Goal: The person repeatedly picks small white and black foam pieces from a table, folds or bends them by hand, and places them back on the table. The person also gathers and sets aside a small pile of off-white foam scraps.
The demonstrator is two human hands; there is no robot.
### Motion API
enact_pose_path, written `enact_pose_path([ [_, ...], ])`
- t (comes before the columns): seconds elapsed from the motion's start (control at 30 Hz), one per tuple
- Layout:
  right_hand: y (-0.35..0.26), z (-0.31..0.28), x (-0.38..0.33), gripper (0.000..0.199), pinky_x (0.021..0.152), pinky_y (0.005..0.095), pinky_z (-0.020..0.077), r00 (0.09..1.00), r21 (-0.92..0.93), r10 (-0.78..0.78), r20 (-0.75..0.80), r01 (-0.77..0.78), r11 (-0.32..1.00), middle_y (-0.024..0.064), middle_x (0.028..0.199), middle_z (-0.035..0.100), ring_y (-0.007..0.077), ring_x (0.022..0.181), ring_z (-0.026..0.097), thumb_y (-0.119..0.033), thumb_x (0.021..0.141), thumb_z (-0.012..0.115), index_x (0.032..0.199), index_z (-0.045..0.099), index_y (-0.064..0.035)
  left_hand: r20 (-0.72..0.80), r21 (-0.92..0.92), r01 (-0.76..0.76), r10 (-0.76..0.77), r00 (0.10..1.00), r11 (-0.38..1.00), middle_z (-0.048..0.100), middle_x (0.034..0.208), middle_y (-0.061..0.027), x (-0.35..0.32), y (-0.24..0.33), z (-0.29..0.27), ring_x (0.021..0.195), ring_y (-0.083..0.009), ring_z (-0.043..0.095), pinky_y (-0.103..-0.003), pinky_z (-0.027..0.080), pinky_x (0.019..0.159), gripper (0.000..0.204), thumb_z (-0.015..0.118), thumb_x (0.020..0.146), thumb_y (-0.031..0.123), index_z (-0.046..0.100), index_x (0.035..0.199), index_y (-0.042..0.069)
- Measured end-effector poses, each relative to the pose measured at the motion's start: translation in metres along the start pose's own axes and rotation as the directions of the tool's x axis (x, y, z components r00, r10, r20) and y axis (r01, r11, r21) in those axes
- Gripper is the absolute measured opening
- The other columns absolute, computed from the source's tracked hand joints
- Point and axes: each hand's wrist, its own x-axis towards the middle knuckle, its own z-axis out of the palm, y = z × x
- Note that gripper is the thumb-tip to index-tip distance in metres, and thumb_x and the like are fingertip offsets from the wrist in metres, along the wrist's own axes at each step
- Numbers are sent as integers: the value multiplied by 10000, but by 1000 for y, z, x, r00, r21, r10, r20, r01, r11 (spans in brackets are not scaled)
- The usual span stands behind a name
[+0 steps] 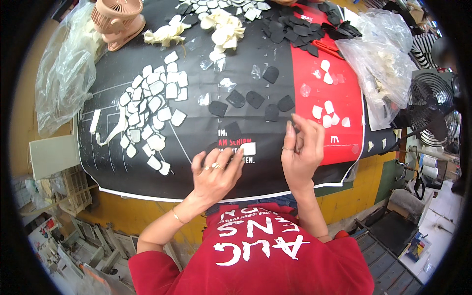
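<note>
A red T-shirt [314,270] is showing nearest, while, right of the white-patch pile [156,88], the left hand [215,174] is pinching a white patch [250,148], probably best gripped lightly by its edge, and the right hand [302,152] is hovering, fingers curled, their grip unclear.

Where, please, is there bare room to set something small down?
The black surface is bare at its front-left corner, nearer than the white pile, and between the left hand and right hand. The red surface has room between the right hand, its white pieces and the front edge. Crowded: mid-left, under the white pile; back right, under heaped black pieces.
</note>
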Motion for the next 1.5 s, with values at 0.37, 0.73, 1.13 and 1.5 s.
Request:
enact_pose_path([
  [0.37,60,-47,42,257,871,427,438,990,-339,122,74,-90,937,127,1036,591,300,984,571,-199,883,746,1081,698,-42,3,233,255,-263,965,938,600,1189,-22,-46,-74,-32,1131,-229,523,-456,199,1117,374,713,853,330,715,1190,166],
  [0.73,62,-52,63,155,793,384,449,951,-214,108,288,-46,976,104,961,611,242,880,576,-149,873,749,933,679,-25,-142,-261,345,-389,910,902,642,1201,-116,17,-21,-27,1110,-283,570,-433,361,1028,374,754,822,86,682,1188,60],
  [1.13,2,-42,0,182,715,202,468,721,527,330,609,-679,511,35,912,668,60,814,592,3,901,724,1072,671,38,365,-856,420,-222,904,300,674,900,-94,60,26,-15,792,-209,666,-313,525,691,80,725,850,20,685,912,-10],
  [1.5,33,-72,4,216,709,230,544,666,313,386,638,-683,660,58,894,725,87,806,675,-1,923,696,1132,679,49,238,-541,-109,277,931,834,612,1246,-68,96,14,11,1149,-243,574,-379,419,977,294,726,802,114,679,1093,106],
])
